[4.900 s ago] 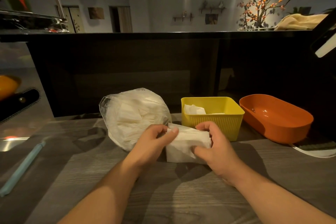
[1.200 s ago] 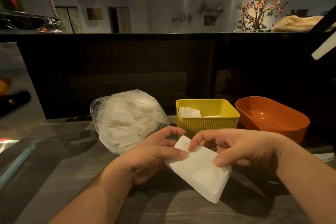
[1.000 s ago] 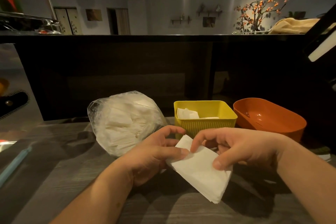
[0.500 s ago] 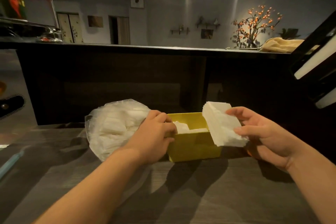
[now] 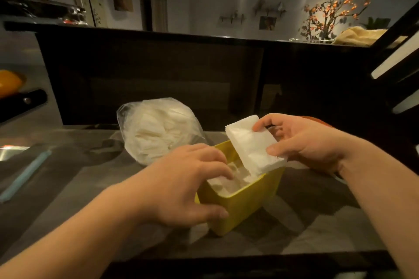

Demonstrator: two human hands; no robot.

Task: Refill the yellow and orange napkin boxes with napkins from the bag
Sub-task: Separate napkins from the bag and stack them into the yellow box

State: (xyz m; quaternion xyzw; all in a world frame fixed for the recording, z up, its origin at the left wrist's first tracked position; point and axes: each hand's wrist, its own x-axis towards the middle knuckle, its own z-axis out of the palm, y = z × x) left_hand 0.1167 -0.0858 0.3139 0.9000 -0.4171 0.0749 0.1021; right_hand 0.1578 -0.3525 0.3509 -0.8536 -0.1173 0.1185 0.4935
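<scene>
The left hand (image 5: 188,186) gripped the yellow box (image 5: 244,208). The right hand (image 5: 308,142) pinched a napkin stack (image 5: 251,145), tilted into it.

left hand (image 5: 188,186) curled, gripping, right hand (image 5: 303,142) pinching

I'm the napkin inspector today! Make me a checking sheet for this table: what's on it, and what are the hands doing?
Surface: grey wood-look table, dimly lit.
Job's things: yellow box holds some napkins; napkin stack is tilted, with its lower corner dipping into the box; bag of napkins sits behind; orange box is mostly hidden by the right hand.
Clutter: light-blue stick at the left edge.
Hands: left hand grips the yellow box's near wall; right hand pinches the napkin stack.
Cables: nothing seen.
Surroundings: dark counter, lit berry branch.
</scene>
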